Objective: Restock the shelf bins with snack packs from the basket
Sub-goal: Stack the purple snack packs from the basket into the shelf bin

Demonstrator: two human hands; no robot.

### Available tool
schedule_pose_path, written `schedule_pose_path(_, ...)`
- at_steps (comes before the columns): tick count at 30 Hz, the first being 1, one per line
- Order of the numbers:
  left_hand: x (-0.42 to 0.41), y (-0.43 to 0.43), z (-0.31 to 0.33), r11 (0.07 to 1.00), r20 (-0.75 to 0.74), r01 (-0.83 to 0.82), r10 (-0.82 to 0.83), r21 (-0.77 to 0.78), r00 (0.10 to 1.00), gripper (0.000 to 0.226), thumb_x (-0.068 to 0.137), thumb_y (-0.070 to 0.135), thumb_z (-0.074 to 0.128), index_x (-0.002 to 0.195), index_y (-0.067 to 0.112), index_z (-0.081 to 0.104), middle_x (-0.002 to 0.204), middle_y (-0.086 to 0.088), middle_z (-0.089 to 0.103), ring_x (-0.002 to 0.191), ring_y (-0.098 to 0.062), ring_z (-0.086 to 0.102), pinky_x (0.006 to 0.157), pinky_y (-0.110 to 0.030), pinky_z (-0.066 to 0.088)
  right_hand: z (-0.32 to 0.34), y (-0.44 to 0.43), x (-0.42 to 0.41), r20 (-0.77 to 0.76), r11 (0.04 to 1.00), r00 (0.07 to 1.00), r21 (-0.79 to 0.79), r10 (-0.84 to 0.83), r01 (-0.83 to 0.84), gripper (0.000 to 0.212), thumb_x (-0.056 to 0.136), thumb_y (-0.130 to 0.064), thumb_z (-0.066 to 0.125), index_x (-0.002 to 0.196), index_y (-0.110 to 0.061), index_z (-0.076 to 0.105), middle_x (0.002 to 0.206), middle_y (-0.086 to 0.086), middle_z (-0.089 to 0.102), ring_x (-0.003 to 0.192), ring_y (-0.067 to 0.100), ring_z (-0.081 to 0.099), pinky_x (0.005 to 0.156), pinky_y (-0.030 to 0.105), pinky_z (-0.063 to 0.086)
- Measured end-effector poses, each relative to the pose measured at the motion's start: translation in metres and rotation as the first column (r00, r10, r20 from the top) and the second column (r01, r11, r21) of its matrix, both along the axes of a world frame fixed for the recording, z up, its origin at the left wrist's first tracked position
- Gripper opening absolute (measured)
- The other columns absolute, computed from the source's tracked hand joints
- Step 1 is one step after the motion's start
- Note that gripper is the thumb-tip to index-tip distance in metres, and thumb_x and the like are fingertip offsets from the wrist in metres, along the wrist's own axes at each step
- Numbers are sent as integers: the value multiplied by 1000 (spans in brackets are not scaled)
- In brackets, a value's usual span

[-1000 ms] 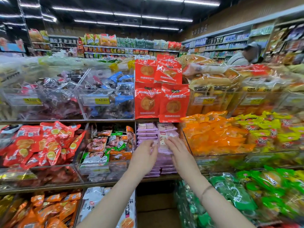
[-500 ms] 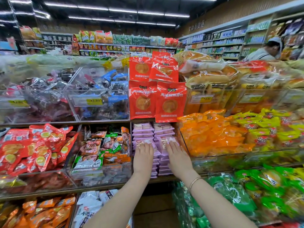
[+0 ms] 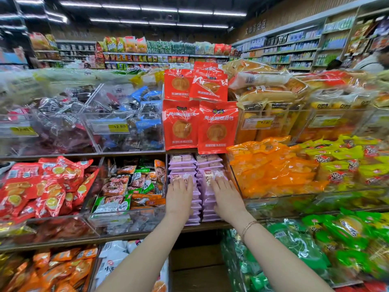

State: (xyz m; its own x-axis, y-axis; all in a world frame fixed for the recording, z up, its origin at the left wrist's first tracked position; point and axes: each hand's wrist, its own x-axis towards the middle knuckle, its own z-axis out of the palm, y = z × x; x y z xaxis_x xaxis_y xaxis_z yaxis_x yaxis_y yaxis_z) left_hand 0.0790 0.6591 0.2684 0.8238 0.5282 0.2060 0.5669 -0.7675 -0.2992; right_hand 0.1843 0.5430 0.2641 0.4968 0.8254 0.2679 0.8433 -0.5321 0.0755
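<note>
Left hand (image 3: 179,199) flat, fingers extended, palm pressed on the left stack of purple snack packs (image 3: 182,165) — nothing grasped. Just right of it, right hand (image 3: 226,197) likewise open and flat on the neighbouring right stack (image 3: 208,163). Both stacks sit high in the middle shelf bin, so this bin appears nearly stocked — squaring-up stage. Basket not in view; remaining packs cannot be judged.

Purple snack packs (image 3: 182,165); red bread bags (image 3: 217,127) w/ gold discs.

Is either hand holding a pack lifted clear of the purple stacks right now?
No, the left hand and right hand both lie flat, palms down, on the two stacks of purple packs.
</note>
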Motion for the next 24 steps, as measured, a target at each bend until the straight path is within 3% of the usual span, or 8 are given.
schedule_pose_path(5,-16,-14,6,997,85,46,-41,-55,996,100,80,60,60,149,7,12,153,-17,21,143,-34,18,118,-44,13,8,-19,-12,-145,984,982,149,119,-97,76,87,-25,60,150,-17,18,156,3,20,144,19,17,119,34,16)
schedule_pose_path(7,-31,-22,6,975,273,206,-176,-86,946,83,85,55,55,147,9,23,152,-12,28,143,-28,22,119,-40,15,8,-34,-23,-261,950,949,295,180,-99,67,89,-29,56,148,-23,24,155,-4,22,142,13,22,114,29,25)
schedule_pose_path(9,-55,-34,2,915,505,363,-232,-177,831,60,88,44,58,137,13,43,139,-5,46,132,-21,38,111,-32,30,1,-56,-38,-395,910,892,413,219,-40,58,91,-33,54,144,-29,30,148,-12,29,133,3,30,106,22,32)
schedule_pose_path(11,-86,-52,-9,832,666,443,-125,-334,736,40,87,38,60,123,21,54,121,8,54,116,-6,47,95,-18,39,-13,-81,-52,-531,878,819,473,217,75,46,92,-35,53,136,-30,40,133,-17,42,117,-4,42,97,15,36)
schedule_pose_path(13,-117,-75,-34,716,717,465,70,-520,694,22,87,31,61,107,33,53,105,20,56,97,8,51,82,-8,40,-34,-108,-65,-680,858,705,469,200,210,31,91,-29,56,122,-28,52,115,-15,55,99,-9,52,80,2,38)
schedule_pose_path(15,-147,-99,-69,543,629,420,284,-727,723,20,87,19,64,95,34,54,96,14,61,85,2,57,75,-13,44,-62,-134,-79,-800,862,578,400,161,313,18,91,-21,59,109,-23,58,100,-10,61,88,-2,58,70,0,40)
schedule_pose_path(19,-198,-146,-143,205,258,184,432,-961,864,13,89,6,62,87,19,62,83,-1,67,77,-18,60,70,-23,45,-131,-188,-106,-927,921,375,145,-1,362,16,92,-17,58,107,-13,61,94,-4,62,90,10,58,82,18,46)
schedule_pose_path(24,-256,-206,-212,60,-62,-91,377,-994,924,21,93,6,57,76,18,58,75,2,58,70,-6,51,66,-14,37,-210,-263,-146,-950,933,257,-80,-178,350,12,92,-12,58,102,-10,63,89,-2,62,88,13,59,74,17,41)
